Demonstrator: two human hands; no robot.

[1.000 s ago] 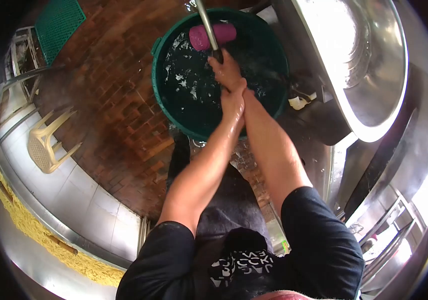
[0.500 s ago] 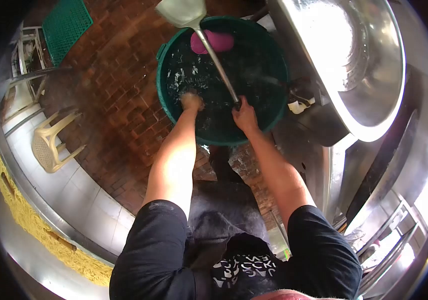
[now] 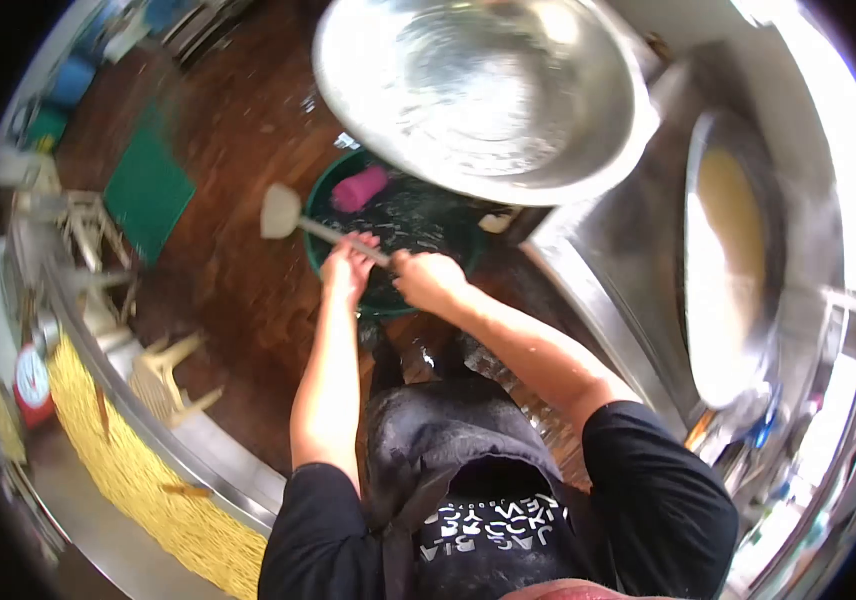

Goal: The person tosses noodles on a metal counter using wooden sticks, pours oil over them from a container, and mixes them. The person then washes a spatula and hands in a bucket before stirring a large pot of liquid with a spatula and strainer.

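Note:
A long-handled wok spatula (image 3: 318, 231) slants across the green tub, its broad pale blade (image 3: 280, 212) out past the tub's left rim. My right hand (image 3: 433, 281) is closed around the rear end of its handle. Farther along the shaft, my left hand (image 3: 346, 268) curls against it, fingers partly round the metal. Beneath both hands is the round green tub (image 3: 320, 200) of dark, rippled water. A pink scoop or cup (image 3: 360, 188) lies at its far left inside; the water hides part of it.
A big shiny metal basin (image 3: 488, 90) overhangs the tub's far right side. To the right, a large wok (image 3: 733, 270) holds pale liquid. Yellow noodles (image 3: 148, 470) cover the counter at lower left, near a beige plastic stool (image 3: 163, 378). A green mat (image 3: 151, 190) lies on the brick floor.
The spatula has swung down and left, its blade now lower. My left hand has come up out of the water onto the shaft. The view has turned toward the right-hand wok.

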